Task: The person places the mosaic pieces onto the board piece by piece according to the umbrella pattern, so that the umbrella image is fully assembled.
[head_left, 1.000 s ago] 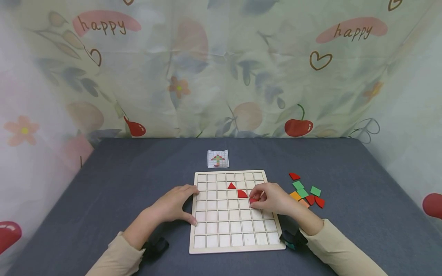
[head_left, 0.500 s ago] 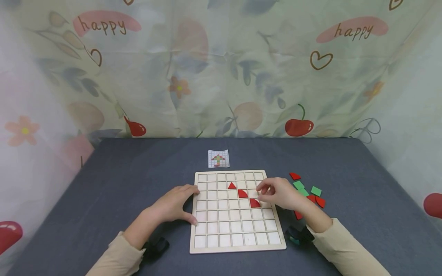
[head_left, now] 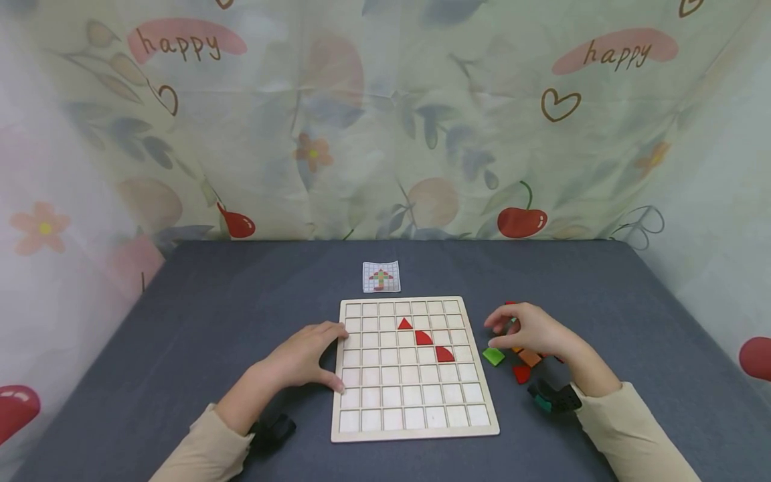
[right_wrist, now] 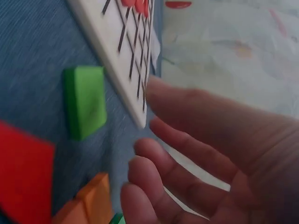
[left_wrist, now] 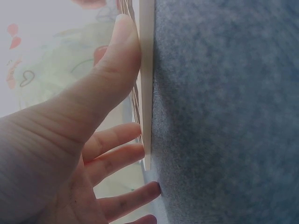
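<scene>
My left hand (head_left: 304, 356) rests along the left edge of the white gridded board (head_left: 415, 434), its thumb and fingertips at the rim in the left wrist view. Three red pieces lie in the grid: a triangle (head_left: 404, 324), a quarter circle (head_left: 423, 338) and another quarter circle (head_left: 444, 354). Off the board's right side, my right hand (head_left: 533, 329) hovers over the loose pieces with relaxed, slightly bent fingers and nothing between them. Just below its thumb sits a light green square (head_left: 493, 356), also plain as a green block (right_wrist: 88, 100) in the right wrist view.
Near the right hand lie an orange piece (head_left: 530, 358) and a red piece (head_left: 521, 374); more pieces are partly hidden under the hand. Behind the board is a small pattern card (head_left: 381, 277) with a coloured arrow-like figure. A printed curtain (head_left: 385, 120) hangs behind the dark table.
My right hand has let go of the lower red quarter circle, leaving it in the grid, and moved right off the board to the loose pieces. The left hand has stayed put.
</scene>
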`<state>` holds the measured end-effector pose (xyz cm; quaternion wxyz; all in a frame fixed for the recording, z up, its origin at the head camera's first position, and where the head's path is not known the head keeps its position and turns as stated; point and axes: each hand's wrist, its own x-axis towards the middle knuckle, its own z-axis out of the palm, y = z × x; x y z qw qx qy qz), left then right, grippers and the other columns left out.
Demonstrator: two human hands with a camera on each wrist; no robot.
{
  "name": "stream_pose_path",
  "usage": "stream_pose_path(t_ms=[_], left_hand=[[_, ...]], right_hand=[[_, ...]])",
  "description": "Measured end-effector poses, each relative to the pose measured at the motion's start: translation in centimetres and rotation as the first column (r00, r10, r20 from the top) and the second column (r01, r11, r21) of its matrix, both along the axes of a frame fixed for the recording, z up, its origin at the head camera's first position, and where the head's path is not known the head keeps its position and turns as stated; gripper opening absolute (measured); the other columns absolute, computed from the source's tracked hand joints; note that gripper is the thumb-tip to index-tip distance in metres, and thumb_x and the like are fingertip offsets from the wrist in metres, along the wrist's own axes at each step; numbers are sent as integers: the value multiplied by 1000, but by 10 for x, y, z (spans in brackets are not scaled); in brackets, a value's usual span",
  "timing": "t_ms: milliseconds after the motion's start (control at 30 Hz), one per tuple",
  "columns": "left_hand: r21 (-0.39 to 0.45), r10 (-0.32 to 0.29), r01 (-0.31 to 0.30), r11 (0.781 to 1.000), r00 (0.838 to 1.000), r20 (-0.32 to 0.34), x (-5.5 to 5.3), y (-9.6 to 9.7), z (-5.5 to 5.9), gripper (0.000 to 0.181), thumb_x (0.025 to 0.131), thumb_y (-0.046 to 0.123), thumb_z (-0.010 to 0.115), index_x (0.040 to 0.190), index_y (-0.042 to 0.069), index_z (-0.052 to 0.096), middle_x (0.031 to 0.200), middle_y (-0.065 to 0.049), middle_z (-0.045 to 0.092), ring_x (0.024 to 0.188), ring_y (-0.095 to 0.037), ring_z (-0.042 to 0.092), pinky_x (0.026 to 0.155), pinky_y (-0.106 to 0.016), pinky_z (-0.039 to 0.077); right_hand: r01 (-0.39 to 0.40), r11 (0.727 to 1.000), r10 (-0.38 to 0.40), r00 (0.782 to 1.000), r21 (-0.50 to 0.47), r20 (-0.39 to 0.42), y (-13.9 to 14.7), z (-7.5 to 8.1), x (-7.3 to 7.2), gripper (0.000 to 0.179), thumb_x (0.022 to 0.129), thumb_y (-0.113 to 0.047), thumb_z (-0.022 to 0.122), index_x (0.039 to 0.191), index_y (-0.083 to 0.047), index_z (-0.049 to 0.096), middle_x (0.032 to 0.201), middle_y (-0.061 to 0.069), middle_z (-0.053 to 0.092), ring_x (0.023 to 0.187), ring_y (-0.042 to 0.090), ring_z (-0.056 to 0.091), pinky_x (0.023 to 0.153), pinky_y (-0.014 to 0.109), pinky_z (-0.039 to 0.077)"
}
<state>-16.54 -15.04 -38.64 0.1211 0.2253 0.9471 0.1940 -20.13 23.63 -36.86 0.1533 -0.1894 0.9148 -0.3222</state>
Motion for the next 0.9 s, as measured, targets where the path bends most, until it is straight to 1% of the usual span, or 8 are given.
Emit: stream_pose_path(t_ms=[100,233,333,500,600,900], left_hand=[[-1,2,-2,1000,1000,2,0,0,0,85,62,44,83,131,6,49,138,-13,47,127,-33,45,106,-49,36],[-3,4,-4,1000,1000,5,-1,0,0,86,62,44,83,131,7,49,138,-13,47,127,-33,45,106,-49,36],[-1,5,-5,1000,1000,11,-1,0,0,86,62,45,83,131,7,49,138,-13,47,127,-33,45,106,-49,36],[-3,2,-2,1000,1000,8,-2,0,-1,86,61,45,83,131,7,49,138,-13,48,126,-33,45,106,-49,36],[-8,5,-5,1000,1000,3,-1,0,-1,87,61,45,83,130,6,49,138,-13,48,126,-33,45,105,-49,36],[-6,1,-1,1000,1000,12,-2,0,0,87,61,45,83,131,6,49,138,-13,48,127,-33,45,106,-49,35]], right_hand=[[-42,999,42,998,-5,54,7,-3,0,33,76,-19,76,103,-4,65,93,9,60,66,12,54,60,22,46],[-96,995,97,992,-18,84,12,-7,-2,33,74,-15,77,102,-3,65,91,9,57,62,9,50,58,21,45],[-112,993,114,988,-23,101,14,-9,-3,31,74,-12,77,102,-3,65,88,9,55,60,9,47,56,21,43],[-119,993,120,985,-22,120,15,-13,-3,28,74,-11,76,100,-5,67,86,7,55,57,8,44,54,21,41],[-126,992,127,986,-21,109,16,-14,-3,26,74,-12,77,98,-7,68,85,6,56,57,7,43,54,21,41],[-179,984,179,984,14,27,18,-16,-4,21,75,-16,76,94,-10,68,81,4,57,59,3,45,55,19,41]])
